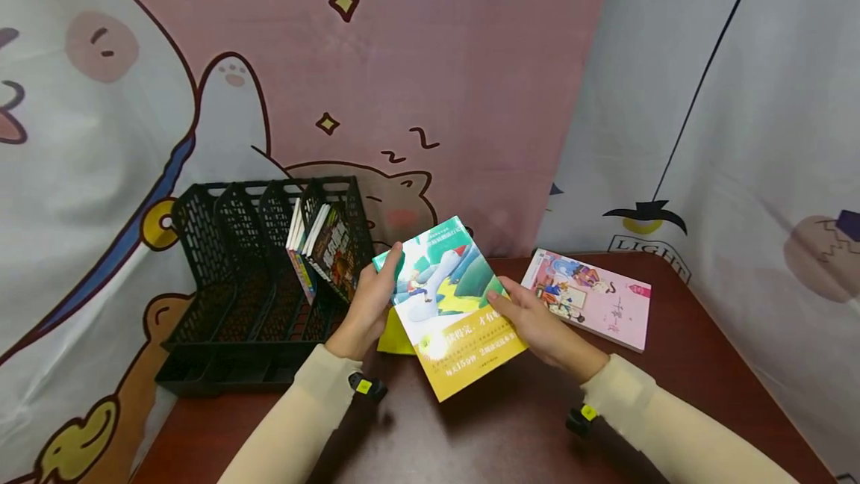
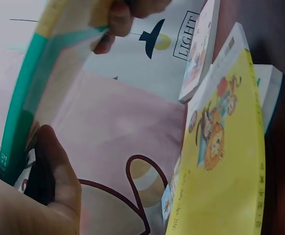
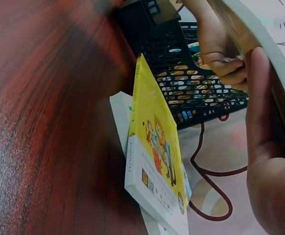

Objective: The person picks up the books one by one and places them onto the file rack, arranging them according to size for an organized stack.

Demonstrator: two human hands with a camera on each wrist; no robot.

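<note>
A picture-covered book [image 1: 446, 297], green at the top and yellow at the bottom, is held tilted above the table. My left hand [image 1: 372, 301] grips its upper left edge, thumb on the cover. My right hand [image 1: 537, 320] pinches the right edge, thumb on the cover and fingers behind. Its green spine [image 2: 22, 98] shows in the left wrist view. Beneath it lies a yellow book [image 3: 157, 132], resting on another book [image 3: 120, 115] with pale edges; the held book hides most of them in the head view.
A black file rack [image 1: 269, 267] stands at the back left, several books [image 1: 329, 245] upright in its right slots. A pink book [image 1: 598, 297] lies at the back right of the brown table [image 1: 524, 424]. Printed curtains [image 1: 457, 81] hang behind the table.
</note>
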